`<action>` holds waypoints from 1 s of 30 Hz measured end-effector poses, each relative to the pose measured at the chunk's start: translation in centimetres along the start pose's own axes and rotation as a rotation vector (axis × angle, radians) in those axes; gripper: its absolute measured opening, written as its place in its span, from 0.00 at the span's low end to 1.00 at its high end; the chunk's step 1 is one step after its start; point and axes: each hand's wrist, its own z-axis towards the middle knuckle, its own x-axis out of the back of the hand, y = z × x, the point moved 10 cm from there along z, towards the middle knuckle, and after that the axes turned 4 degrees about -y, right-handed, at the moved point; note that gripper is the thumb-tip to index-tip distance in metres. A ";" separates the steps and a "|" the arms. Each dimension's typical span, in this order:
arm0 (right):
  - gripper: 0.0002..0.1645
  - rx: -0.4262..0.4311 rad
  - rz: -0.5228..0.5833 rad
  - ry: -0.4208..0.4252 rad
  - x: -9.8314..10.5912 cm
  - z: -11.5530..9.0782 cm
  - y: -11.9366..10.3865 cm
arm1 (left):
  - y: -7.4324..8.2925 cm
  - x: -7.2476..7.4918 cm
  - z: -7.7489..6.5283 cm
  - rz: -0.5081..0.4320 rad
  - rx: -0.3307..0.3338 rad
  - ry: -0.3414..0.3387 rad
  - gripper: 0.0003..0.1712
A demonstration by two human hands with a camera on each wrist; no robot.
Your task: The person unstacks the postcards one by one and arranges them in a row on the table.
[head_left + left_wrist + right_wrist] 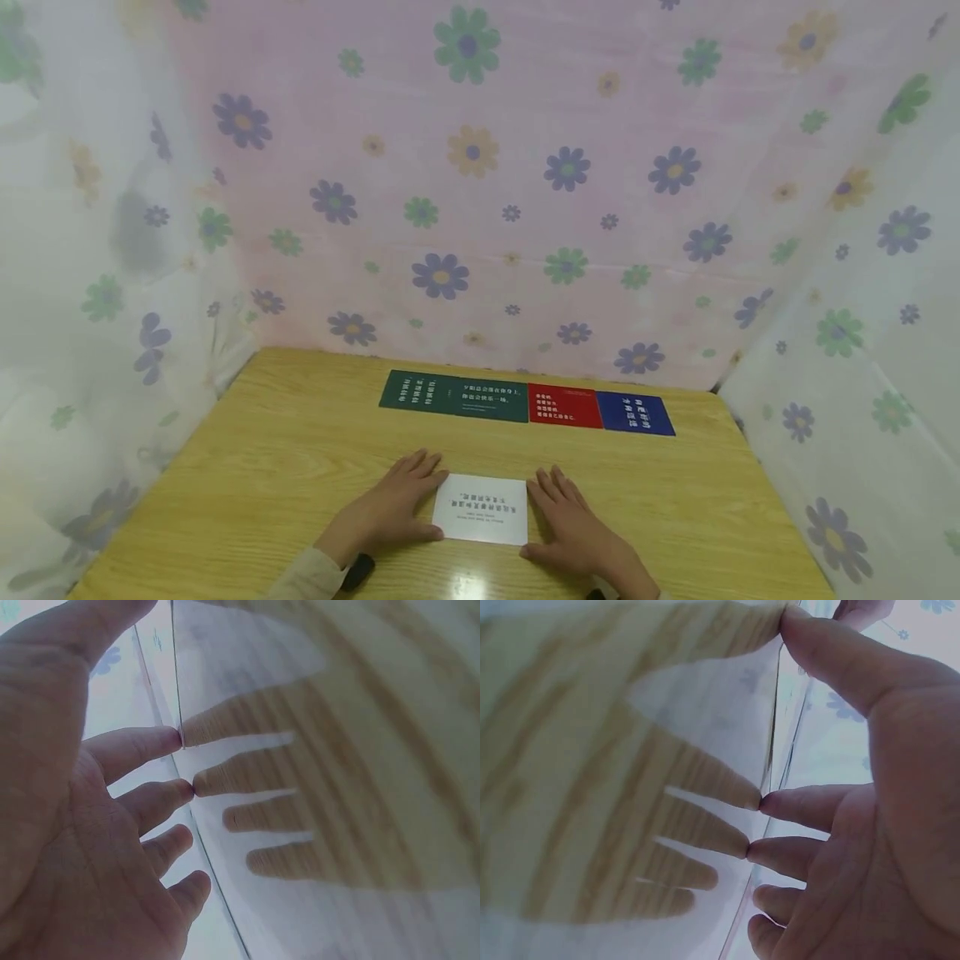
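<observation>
A white card [482,521] with printed lettering lies flat near the front of the wooden table. My left hand [393,508] is at its left side, thumb and index fingertips right at the card's edge. On the opposite side my right hand [573,529] mirrors this, its thumb and index fingertips close along the right edge. In the left wrist view the left hand [82,825] has its fingers spread and fingertips down on the glossy tabletop, which reflects them. Likewise, the right wrist view has the right hand [855,855] with extended fingers touching the shiny surface.
Behind the white card, a row of cards runs along the table's back: two green cards [420,390] [491,410], a red card [564,406] and a blue card [637,413], side by side. Flower-patterned curtains [517,233] enclose the wooden table [262,450] at the back and sides.
</observation>
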 end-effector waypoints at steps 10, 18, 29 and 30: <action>0.62 0.024 0.049 0.016 0.6 0.7 0.3 | -0.3 0.1 -0.1 0.011 0.018 0.010 0.51; 0.60 0.035 0.049 0.048 0.8 0.8 0.4 | -0.1 0.1 -0.2 -0.003 0.030 0.004 0.51; 0.62 0.057 0.013 0.058 1.1 0.7 -0.1 | -0.2 -0.3 -0.3 0.004 0.039 -0.007 0.50; 0.62 0.058 0.014 0.053 1.0 0.7 0.0 | -0.3 -0.3 -0.3 0.003 0.039 -0.008 0.50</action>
